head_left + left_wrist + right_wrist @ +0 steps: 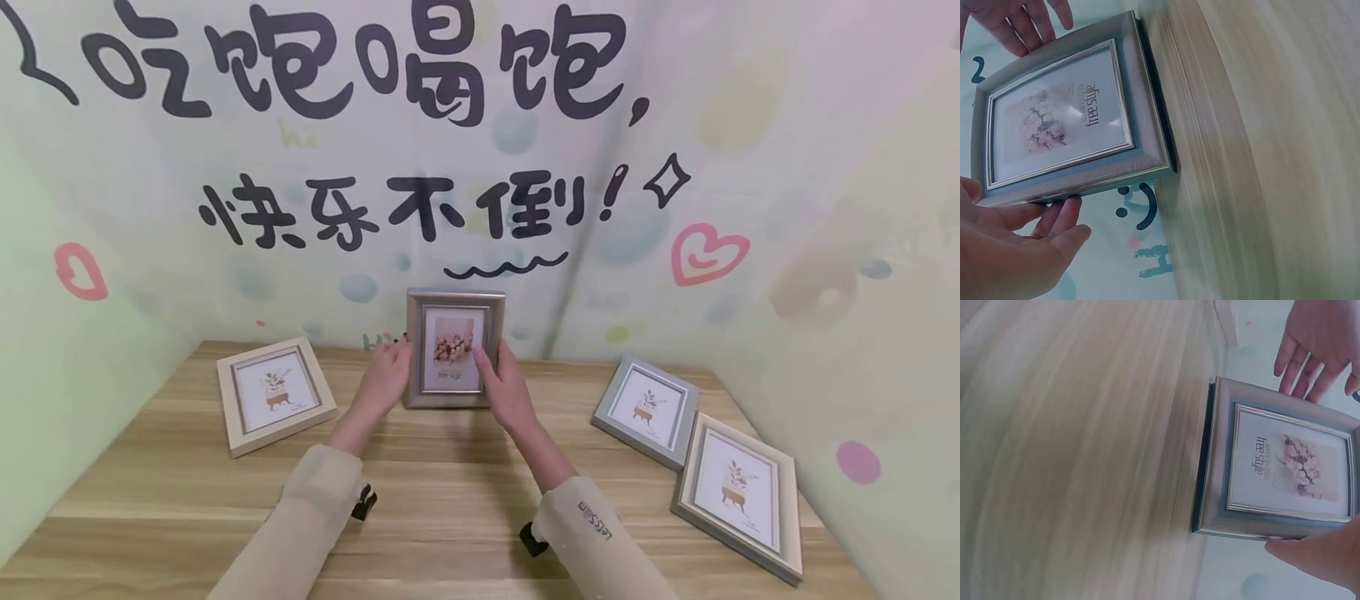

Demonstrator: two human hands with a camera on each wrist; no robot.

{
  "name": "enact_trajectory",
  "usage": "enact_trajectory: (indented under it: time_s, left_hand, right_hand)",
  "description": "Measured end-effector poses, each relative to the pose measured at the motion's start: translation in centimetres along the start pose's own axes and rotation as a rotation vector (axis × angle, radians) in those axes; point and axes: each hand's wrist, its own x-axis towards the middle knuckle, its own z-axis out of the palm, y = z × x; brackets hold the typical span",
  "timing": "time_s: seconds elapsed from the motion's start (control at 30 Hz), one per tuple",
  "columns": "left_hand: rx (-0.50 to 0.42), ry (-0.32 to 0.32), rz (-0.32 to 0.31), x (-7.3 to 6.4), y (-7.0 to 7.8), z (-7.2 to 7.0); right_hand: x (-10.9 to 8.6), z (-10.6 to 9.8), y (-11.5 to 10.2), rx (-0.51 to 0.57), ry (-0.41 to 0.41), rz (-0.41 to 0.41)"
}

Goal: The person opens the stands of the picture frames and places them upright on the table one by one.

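Pale sleeves (296, 512) lead to your left hand (384, 375) and right hand (512, 392), apart, clamped on opposite sides of an upright photo frame (453, 352) near the table's (450, 500) back; grip evenly, bottom edge level, right thumb (487, 367) off the picture (453, 343).

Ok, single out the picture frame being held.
The middle frame, printed with pink flowers, between the left hand and right hand; the other three frames lie on the table.

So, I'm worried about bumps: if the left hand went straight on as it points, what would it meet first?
The left hand would likely meet the silvery picture frame first, as it touches that frame's left edge; the wall lies beyond, though depth is unclear.
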Motion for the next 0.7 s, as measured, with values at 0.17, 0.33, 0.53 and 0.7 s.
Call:
enact_trajectory:
  time_s: [0.17, 0.33, 0.53, 0.7]
  left_hand:
    - [0.006, -0.025, 0.002, -0.1, 0.0, -0.2]
    - [0.045, -0.069, 0.014, -0.6, -0.3, -1.3]
    - [0.117, -0.08, -0.022, -1.6, -1.1, -3.8]
    - [0.151, -0.065, -0.057, -2.5, -2.0, -5.8]
  right_hand:
    - [-0.1, -0.3, -0.4, -0.011, -0.007, -0.031]
    - [-0.6, -0.6, -0.5, -0.031, -0.027, -0.009]
    - [-1.4, -1.3, -0.8, -0.079, -0.047, -0.001]
    - [-2.0, -1.7, -0.9, -0.111, -0.051, -0.055]
